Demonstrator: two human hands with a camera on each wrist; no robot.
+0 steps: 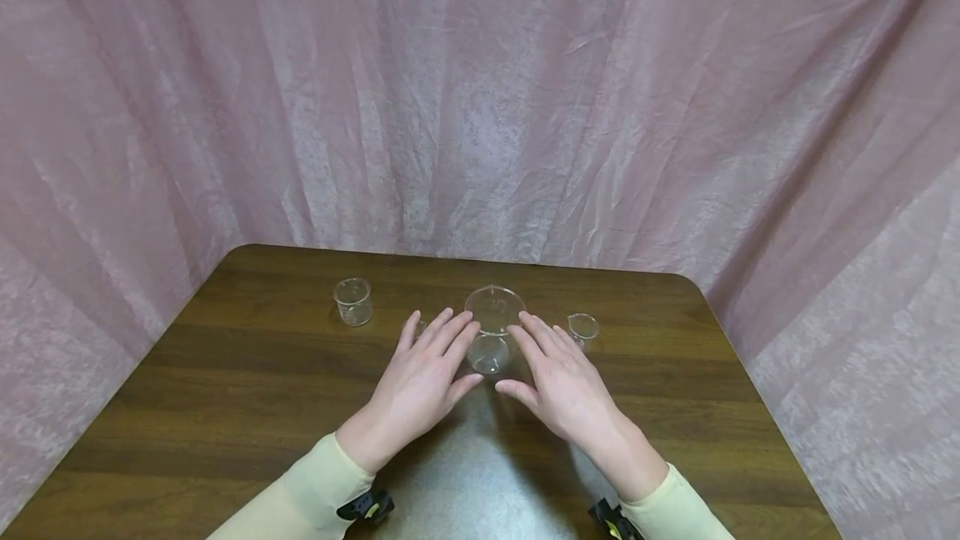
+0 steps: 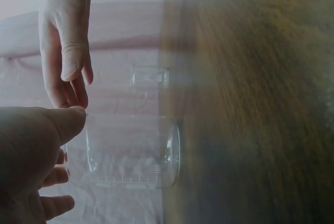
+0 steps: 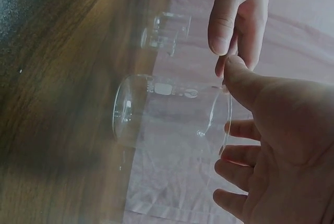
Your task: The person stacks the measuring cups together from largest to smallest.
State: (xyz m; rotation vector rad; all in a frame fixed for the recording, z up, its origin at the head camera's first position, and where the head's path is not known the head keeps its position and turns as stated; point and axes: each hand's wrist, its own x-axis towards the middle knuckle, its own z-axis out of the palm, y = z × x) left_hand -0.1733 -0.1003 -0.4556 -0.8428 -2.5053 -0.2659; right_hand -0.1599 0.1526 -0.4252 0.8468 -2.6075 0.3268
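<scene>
A large clear glass beaker point(image 1: 488, 355) stands upright on the table, with white graduation marks that show in the left wrist view. My left hand point(image 1: 423, 373) is at its left side, fingers extended and fingertips close to the rim. On the opposite side, my right hand point(image 1: 562, 382) reaches toward the rim with its fingers spread and nearly straight. Both thumbs point inward on the near side of the beaker. In the right wrist view, the fingertips point(image 3: 229, 170) overlap the rim of the beaker point(image 3: 167, 114). Neither hand curls round the glass.
A small glass beaker point(image 1: 353, 304) stands toward the back left. Another small beaker point(image 1: 582, 327) is just past my right fingers, partly hidden. Some clear glass point(image 1: 422, 328) peeks out behind my left fingers. Pink curtains point(image 1: 480, 107) hang round the wooden table point(image 1: 225, 407).
</scene>
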